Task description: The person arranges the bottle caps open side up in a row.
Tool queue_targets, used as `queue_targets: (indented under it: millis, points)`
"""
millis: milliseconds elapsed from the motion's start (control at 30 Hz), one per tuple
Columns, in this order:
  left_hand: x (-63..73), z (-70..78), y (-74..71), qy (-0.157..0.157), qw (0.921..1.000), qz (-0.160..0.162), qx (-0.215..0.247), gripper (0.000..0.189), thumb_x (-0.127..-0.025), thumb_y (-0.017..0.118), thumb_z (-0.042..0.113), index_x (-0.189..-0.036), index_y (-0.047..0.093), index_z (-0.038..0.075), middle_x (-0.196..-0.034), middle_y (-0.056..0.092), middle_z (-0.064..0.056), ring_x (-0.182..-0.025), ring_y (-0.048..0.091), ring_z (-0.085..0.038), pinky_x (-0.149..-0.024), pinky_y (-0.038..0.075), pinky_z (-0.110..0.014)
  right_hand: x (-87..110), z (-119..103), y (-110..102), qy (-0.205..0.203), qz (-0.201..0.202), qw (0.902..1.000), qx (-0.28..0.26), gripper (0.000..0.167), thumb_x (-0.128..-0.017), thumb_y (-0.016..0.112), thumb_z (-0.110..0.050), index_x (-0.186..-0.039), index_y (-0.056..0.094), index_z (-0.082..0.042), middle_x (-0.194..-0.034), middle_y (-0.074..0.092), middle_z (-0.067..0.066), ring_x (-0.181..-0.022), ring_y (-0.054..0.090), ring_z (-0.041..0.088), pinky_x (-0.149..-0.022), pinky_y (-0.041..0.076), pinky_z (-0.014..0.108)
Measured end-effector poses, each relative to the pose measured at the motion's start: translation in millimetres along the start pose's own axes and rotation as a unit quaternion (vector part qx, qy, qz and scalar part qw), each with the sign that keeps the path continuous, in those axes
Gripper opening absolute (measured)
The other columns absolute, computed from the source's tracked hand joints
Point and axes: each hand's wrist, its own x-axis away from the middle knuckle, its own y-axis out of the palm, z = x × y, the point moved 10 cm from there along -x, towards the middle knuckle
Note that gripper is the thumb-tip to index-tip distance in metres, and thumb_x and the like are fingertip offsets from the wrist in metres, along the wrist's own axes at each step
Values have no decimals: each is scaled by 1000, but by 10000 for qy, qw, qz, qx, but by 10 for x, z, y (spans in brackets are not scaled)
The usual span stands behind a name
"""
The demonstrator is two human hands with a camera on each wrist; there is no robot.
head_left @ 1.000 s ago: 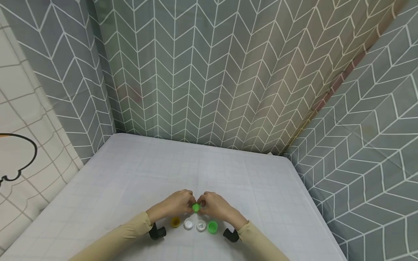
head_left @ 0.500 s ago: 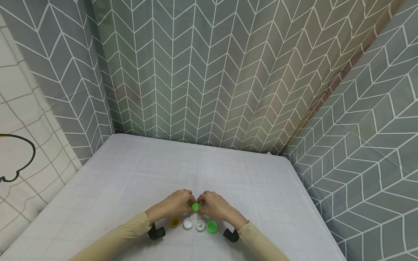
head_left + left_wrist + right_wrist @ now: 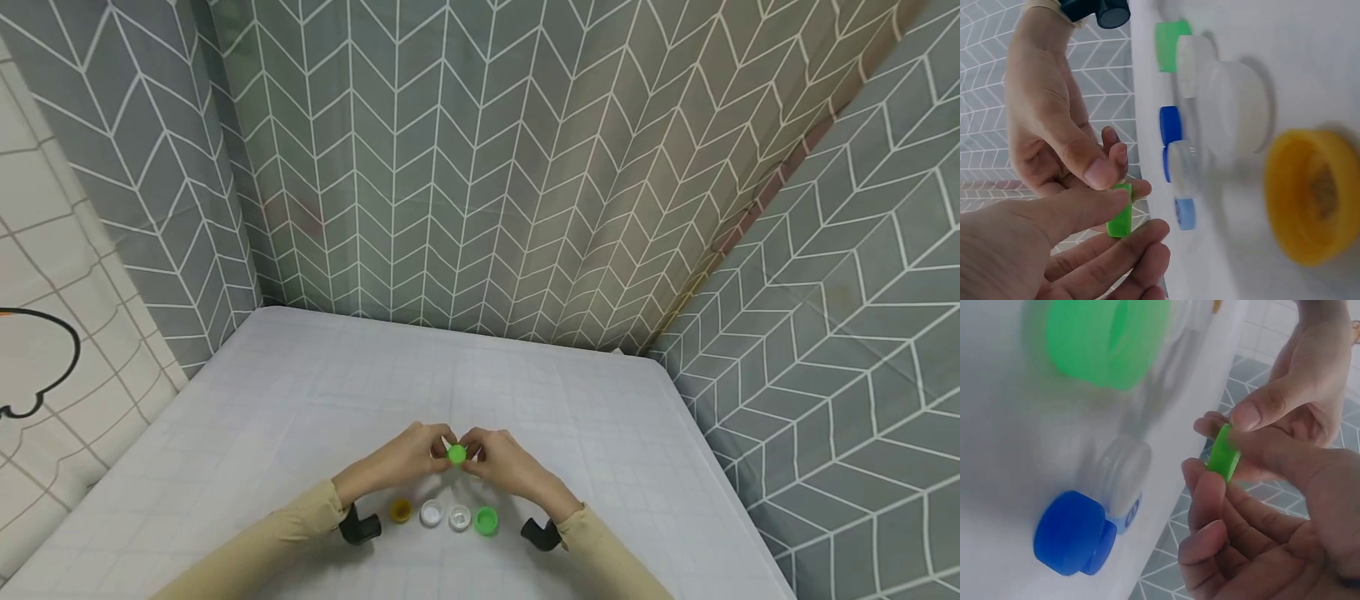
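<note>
A small bright green bottle cap (image 3: 457,454) is held between both hands above the white table. My left hand (image 3: 405,457) pinches it from one side with thumb and fingertips. From the other side my right hand (image 3: 510,462) grips it, thumb and fingers at the rim. In the left wrist view the cap (image 3: 1121,215) stands on edge between the fingers. Nearer the body lie a yellow cap (image 3: 401,510), two white caps (image 3: 431,512) and a larger green cap (image 3: 486,521), in a row.
Beneath the hands, hidden in the head view, sit blue caps (image 3: 1067,534), a ribbed whitish cap (image 3: 1183,169) and a light blue cap (image 3: 1185,214). Black wrist cameras (image 3: 360,527) hang under both forearms. Patterned curtains (image 3: 450,167) enclose the table (image 3: 360,375).
Both hands have moved up and away from the body with the small green cap, slightly to the right. Its round face now shows more fully. The row of caps stays put.
</note>
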Motion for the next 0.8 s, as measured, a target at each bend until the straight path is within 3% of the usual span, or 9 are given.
queue_targets:
  millis: [200,600,800]
  points:
    - [-14,90,-84,180,9994,121,256,27,-86,72,14,-109,63,4,-84,75,-3,-75,69,-8,-67,54,-23,37,-36,-134,-137,240,9995,-139,26,-89,69,-26,-109,68,-10,-90,70,-1,-77,59,4,-67,48,18]
    - [-8,32,-176,-183,9967,354,713,30,-86,72,17,-111,64,4,-88,74,-2,-80,68,-10,-69,54,-27,20,-40,-220,-134,626,9969,-455,25,-88,71,-23,-109,70,-11,-89,70,-2,-77,59,7,-65,49,19]
    - [5,18,-204,-213,9954,418,833,19,-87,72,19,-101,65,8,-89,73,0,-84,68,-11,-75,55,-31,16,-47,-217,-84,667,9963,-544,20,-88,71,-21,-104,68,-10,-91,70,-2,-77,59,6,-64,49,18]
